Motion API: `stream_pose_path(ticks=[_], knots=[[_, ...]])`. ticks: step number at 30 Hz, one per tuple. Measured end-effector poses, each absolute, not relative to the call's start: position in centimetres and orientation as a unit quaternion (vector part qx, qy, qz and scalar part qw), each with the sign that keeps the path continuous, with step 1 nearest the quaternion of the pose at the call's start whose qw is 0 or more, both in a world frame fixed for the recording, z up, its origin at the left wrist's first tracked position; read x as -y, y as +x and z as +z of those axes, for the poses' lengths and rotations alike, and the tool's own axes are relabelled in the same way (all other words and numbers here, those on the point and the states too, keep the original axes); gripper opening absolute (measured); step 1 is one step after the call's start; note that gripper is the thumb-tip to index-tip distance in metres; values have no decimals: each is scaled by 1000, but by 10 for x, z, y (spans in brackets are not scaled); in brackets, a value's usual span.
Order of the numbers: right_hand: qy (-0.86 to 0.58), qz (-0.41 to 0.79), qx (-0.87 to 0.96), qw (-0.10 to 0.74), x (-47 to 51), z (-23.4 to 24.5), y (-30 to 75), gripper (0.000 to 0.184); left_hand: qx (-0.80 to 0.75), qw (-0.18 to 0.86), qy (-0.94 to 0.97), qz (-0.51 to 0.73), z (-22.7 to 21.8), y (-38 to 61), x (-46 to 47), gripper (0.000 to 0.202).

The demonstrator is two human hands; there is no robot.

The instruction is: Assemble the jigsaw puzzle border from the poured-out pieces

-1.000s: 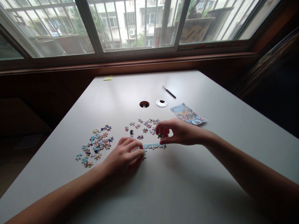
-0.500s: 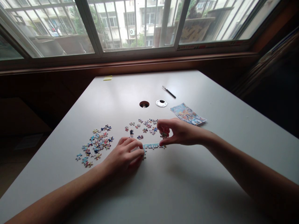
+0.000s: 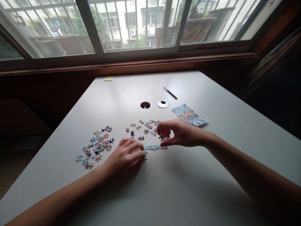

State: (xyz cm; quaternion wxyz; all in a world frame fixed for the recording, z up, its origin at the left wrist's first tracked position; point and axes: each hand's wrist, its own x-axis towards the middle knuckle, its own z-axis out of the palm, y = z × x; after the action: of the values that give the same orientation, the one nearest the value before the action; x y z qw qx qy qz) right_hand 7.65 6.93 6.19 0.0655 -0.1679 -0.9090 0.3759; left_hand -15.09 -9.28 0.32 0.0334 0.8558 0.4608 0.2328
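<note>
A strip of joined jigsaw pieces [image 3: 154, 147], pale blue along its far edge, lies on the table and turns toward me at its left end. My left hand [image 3: 130, 153] rests there, its fingers bent and closed on that left corner, which they partly cover. Over the strip's right end, my right hand [image 3: 172, 133] holds a puzzle piece [image 3: 162, 137] between thumb and fingers. The piece is tilted and its picture is too small to read. Several loose puzzle pieces [image 3: 148, 127] lie just beyond the strip.
A larger heap of puzzle pieces [image 3: 101, 144] spreads left of my left hand. Beyond my right wrist lies a printed picture sheet [image 3: 188, 114]. Farther back are a pen [image 3: 170, 93], a round cover [image 3: 162, 104], a cable hole [image 3: 145, 105] and a yellow sticky note [image 3: 108, 78].
The fingers of my right hand have shifted slightly left, and the puzzle piece in them has tipped to a flatter angle. My left hand has stayed in place.
</note>
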Motion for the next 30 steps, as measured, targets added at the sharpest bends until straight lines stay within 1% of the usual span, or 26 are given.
stream_pose_path(ticks=[8, 13, 19, 25, 30], knots=[[-143, 357, 920, 70, -71, 61, 75, 24, -462, 29, 856, 229, 4, -151, 93, 11], [-143, 342, 926, 76, -71, 59, 76, 25, -465, 23, 856, 225, 4, -150, 93, 11], [-137, 343, 926, 83, -71, 59, 76, 24, -464, 19, 856, 229, 4, -150, 93, 12], [-145, 356, 920, 70, -72, 59, 76, 21, -461, 23, 857, 229, 5, -151, 93, 11], [-149, 363, 917, 68, -72, 60, 77, 24, -463, 13, 856, 230, 4, -150, 92, 11]])
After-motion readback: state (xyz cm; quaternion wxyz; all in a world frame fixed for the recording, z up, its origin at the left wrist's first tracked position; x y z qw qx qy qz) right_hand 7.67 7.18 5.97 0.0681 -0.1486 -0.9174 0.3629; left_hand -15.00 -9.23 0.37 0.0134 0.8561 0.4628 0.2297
